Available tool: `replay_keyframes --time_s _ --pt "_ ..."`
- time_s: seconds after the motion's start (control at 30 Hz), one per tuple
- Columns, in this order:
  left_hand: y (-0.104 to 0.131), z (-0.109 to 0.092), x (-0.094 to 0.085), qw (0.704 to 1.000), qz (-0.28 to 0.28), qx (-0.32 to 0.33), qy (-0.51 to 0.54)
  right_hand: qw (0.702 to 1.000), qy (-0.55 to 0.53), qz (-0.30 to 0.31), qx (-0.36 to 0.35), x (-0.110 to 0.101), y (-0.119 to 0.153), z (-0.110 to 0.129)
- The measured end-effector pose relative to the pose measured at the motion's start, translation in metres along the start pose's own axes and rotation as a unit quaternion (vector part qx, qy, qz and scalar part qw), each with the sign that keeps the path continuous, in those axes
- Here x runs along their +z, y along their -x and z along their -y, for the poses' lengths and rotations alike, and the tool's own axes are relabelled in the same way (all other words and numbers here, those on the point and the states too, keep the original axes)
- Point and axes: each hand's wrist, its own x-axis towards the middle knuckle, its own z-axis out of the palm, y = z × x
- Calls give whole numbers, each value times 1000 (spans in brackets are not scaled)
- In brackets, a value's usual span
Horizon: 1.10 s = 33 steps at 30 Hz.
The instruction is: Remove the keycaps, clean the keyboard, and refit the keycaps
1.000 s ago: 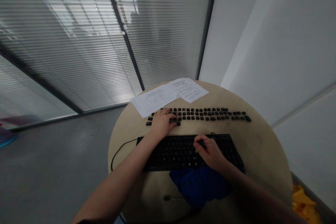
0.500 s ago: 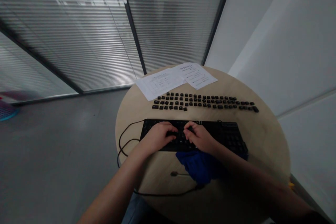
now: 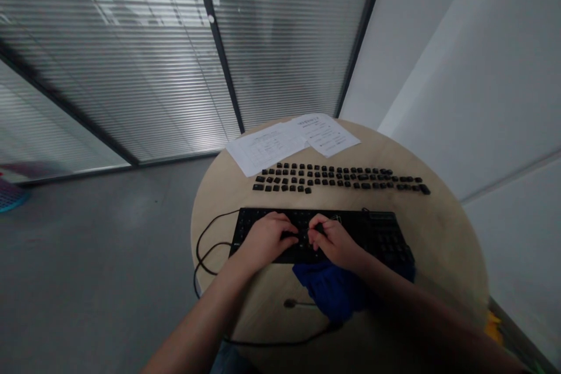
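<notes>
A black keyboard (image 3: 359, 225) lies on the round wooden table, with dark keys and a bare-looking stretch right of its middle. Over its left half, my left hand (image 3: 268, 236) is bent with thumb and fingertips close together at the keys; whatever lies between them is too dark to make out. Just to its right, my right hand (image 3: 335, 239) is closed in a pinch low over the keyboard, and what it grips is hidden. Loose black keycaps (image 3: 329, 175) are laid out in rows beyond the keyboard. A blue cloth (image 3: 331, 292) lies bunched below my right hand.
Two printed sheets (image 3: 263, 149) overlap at the table's far edge. A small brush-like tool (image 3: 290, 303) sticks out from the cloth. A black cable (image 3: 199, 251) loops off the table's left edge. Blinds and a white wall (image 3: 504, 99) stand behind the table (image 3: 447, 234).
The whole view has tilted slightly, so the table and things on it sit lower. My hands stay over the same part of the keyboard, with small finger movements.
</notes>
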Motion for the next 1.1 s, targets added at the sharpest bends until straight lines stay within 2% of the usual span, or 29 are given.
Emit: replay_keyframes --time_s 0.23,0.47,0.53,0.67,0.73,0.8,0.97,1.1 --pt "-3 -1 0 1000 -1 -2 -7 1000 -7 -5 3 3 -3 -1" --pt "-2 6 1 1000 -1 6 17 997 -38 11 65 0 -13 -1" --pt "-3 6 1 1000 3 3 20 999 5 23 49 -1 -11 1" --pt "-3 5 -1 1000 11 8 27 991 130 26 -32 -1 -2 7" --pt "-3 4 -1 1000 13 11 22 985 159 23 -64 -1 1 9" --pt "-2 4 -1 1000 12 11 15 987 146 15 -69 -1 3 8" --pt "-1 -1 1 1000 -2 0 -17 997 75 -10 -34 0 3 1" --pt "-2 -6 -1 999 3 -2 -52 997 64 -13 -40 1 4 0"
